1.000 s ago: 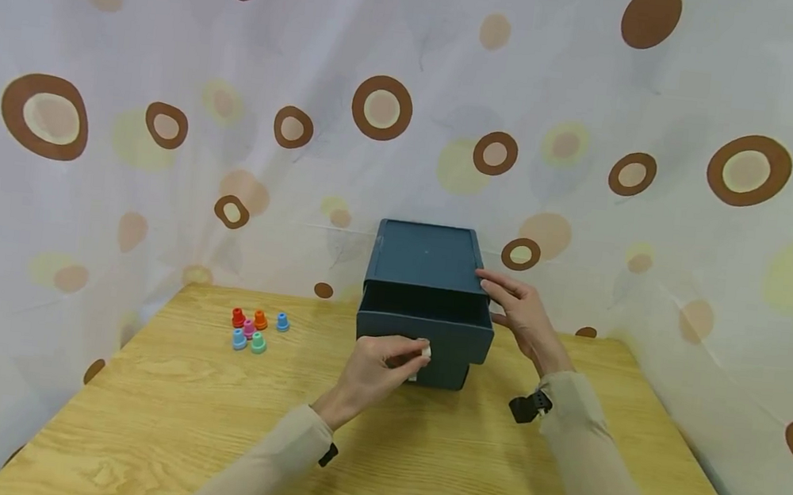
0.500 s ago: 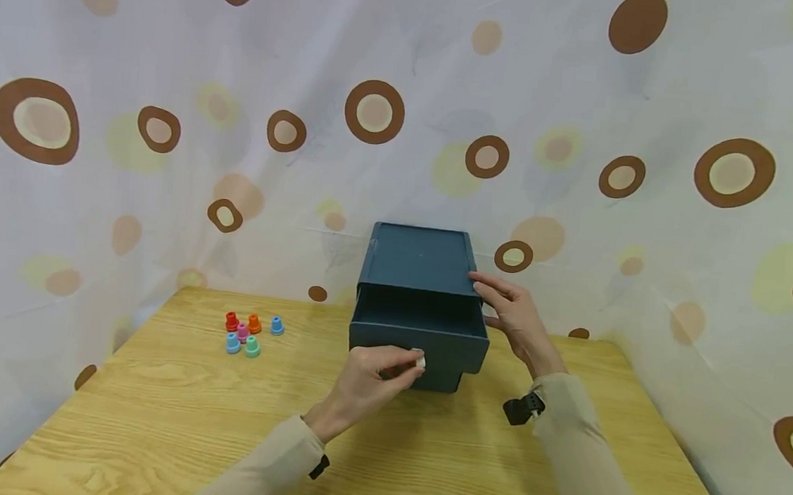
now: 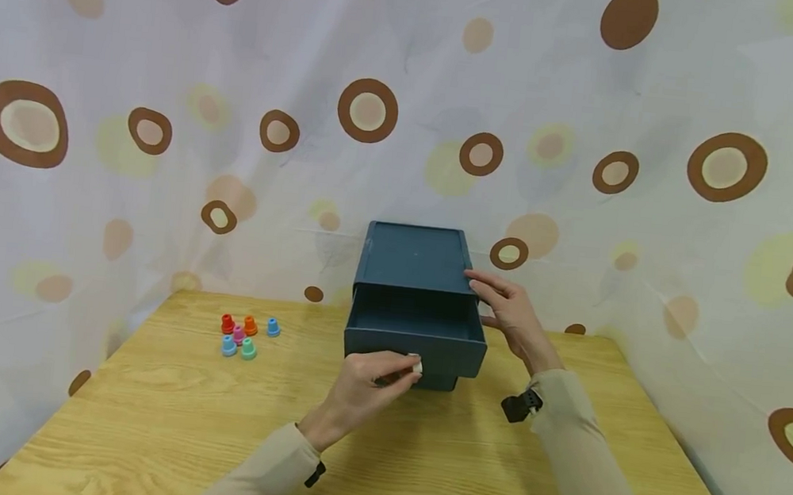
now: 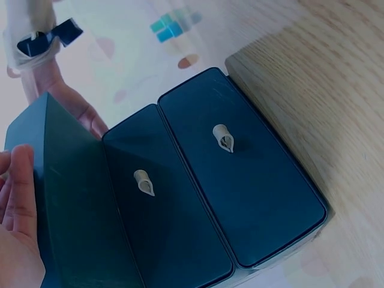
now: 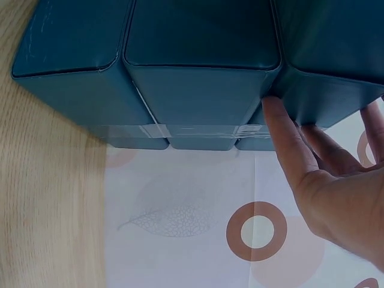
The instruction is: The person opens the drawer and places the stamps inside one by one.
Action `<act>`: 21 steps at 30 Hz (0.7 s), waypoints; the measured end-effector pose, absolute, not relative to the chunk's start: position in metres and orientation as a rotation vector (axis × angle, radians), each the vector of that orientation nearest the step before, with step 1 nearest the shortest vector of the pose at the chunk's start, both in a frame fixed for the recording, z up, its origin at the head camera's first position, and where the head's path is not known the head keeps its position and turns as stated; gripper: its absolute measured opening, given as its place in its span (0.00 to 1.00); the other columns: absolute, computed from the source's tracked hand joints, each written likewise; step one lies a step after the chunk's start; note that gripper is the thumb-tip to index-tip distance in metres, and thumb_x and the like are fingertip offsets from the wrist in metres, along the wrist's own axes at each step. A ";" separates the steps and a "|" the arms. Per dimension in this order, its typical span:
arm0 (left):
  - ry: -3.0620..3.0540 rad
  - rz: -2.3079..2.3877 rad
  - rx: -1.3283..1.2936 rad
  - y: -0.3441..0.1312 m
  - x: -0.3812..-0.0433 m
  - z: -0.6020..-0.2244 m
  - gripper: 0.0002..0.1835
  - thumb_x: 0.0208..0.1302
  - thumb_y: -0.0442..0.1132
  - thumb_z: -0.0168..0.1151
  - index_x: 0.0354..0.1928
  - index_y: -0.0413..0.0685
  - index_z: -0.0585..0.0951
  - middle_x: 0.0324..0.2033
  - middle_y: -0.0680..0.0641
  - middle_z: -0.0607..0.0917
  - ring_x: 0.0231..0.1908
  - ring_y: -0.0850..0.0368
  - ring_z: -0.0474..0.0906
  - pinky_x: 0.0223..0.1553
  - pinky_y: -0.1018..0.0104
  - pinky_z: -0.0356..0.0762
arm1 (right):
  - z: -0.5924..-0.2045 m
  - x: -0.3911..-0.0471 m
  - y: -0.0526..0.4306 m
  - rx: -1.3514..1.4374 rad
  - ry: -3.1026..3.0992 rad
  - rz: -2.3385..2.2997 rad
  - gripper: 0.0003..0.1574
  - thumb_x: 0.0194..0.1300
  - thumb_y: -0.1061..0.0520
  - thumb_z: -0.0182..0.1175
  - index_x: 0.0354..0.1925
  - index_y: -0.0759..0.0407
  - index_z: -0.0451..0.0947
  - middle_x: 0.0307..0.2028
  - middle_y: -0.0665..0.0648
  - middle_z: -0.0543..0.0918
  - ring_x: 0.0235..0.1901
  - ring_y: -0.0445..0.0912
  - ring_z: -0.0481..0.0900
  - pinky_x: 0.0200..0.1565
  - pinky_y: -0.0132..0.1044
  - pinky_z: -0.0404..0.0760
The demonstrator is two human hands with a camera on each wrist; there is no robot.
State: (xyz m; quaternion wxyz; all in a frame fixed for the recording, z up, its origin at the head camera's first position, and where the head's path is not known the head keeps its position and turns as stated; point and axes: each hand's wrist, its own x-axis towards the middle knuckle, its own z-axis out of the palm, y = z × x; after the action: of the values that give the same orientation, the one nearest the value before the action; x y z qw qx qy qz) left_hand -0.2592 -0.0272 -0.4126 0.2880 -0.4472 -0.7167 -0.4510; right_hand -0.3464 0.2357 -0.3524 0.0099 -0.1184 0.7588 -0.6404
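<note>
1. The dark teal three-drawer cabinet [image 3: 413, 257] stands near the back of the desk [image 3: 242, 440]; its rear is near the patterned cloth [image 3: 403, 176] and its front faces the person, which leaves the drawers reachable
2. At the cabinet's front, the left hand [image 3: 357, 387] pinches the small white knob [image 3: 417, 366] of the top drawer [image 3: 454, 355] between fingers and thumb, probably because so small a pull allows only a fingertip grip
3. The top drawer juts forward from the cabinet, part-way out, its inside dark and visible from above
4. Against the cabinet's right side and upper edge, the right hand [image 3: 515, 319] rests with its fingers extended, gripping nothing; the touch seems meant to steady the cabinet against the pull
5. Below the top drawer, the cabinet's middle drawer [image 4: 150, 222] and bottom drawer [image 4: 264, 192] are closed, each with its own white pull
6. Along the cabinet's right side runs a clear tape strip [image 5: 201, 130], which may bind the tiers together
7. Left of the cabinet, well apart from it and beyond both hands, six small colourful plastic cones [image 3: 239, 335] stand upright in a loose cluster
</note>
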 end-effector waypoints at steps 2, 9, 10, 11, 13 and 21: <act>-1.890 -1.196 -1.209 -0.027 -0.259 -0.412 0.13 0.60 0.30 0.68 0.47 0.36 0.86 0.39 0.43 0.90 0.33 0.61 0.87 0.34 0.80 0.80 | -0.351 -0.346 0.236 -0.370 2.369 -1.999 0.36 0.72 0.41 0.56 0.70 0.54 0.67 0.76 0.55 0.57 0.75 0.56 0.52 0.66 0.64 0.63; -1.840 -1.148 -1.243 -0.026 -0.258 -0.411 0.12 0.59 0.27 0.67 0.46 0.34 0.86 0.38 0.42 0.89 0.33 0.60 0.87 0.33 0.81 0.79 | -0.349 -0.346 0.237 -0.396 2.372 -1.998 0.35 0.72 0.42 0.55 0.70 0.55 0.66 0.75 0.56 0.57 0.75 0.56 0.52 0.65 0.65 0.64; -1.846 -1.145 -1.239 -0.027 -0.257 -0.412 0.12 0.60 0.27 0.67 0.46 0.34 0.86 0.38 0.42 0.89 0.33 0.60 0.87 0.33 0.82 0.79 | -0.349 -0.347 0.237 -0.403 2.369 -1.999 0.35 0.72 0.42 0.55 0.70 0.55 0.66 0.75 0.56 0.57 0.75 0.56 0.51 0.65 0.65 0.64; -1.849 -1.141 -1.239 -0.027 -0.257 -0.412 0.12 0.60 0.27 0.67 0.46 0.35 0.86 0.38 0.42 0.89 0.33 0.60 0.87 0.33 0.82 0.79 | -0.350 -0.347 0.237 -0.409 2.368 -1.997 0.35 0.72 0.42 0.55 0.70 0.56 0.66 0.75 0.56 0.57 0.75 0.55 0.51 0.65 0.65 0.64; -1.858 -1.134 -1.238 -0.027 -0.256 -0.412 0.12 0.60 0.27 0.67 0.46 0.35 0.86 0.39 0.42 0.89 0.34 0.60 0.87 0.33 0.82 0.79 | -0.350 -0.347 0.237 -0.415 2.370 -1.993 0.35 0.73 0.42 0.55 0.70 0.56 0.66 0.75 0.56 0.58 0.75 0.55 0.51 0.65 0.65 0.63; -1.841 -1.131 -1.261 -0.027 -0.252 -0.415 0.11 0.60 0.26 0.67 0.45 0.35 0.86 0.38 0.42 0.89 0.33 0.61 0.87 0.31 0.84 0.78 | -0.353 -0.347 0.236 -0.410 2.375 -1.987 0.35 0.73 0.42 0.55 0.70 0.56 0.66 0.75 0.57 0.58 0.75 0.56 0.51 0.65 0.65 0.63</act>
State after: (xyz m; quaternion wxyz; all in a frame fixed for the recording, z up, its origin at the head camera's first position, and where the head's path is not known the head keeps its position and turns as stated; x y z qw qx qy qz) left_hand -0.2515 -0.0275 -0.4147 0.3144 -0.4786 -0.6986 -0.4291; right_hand -0.3474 0.2358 -0.3528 0.0089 -0.1313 0.7604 -0.6360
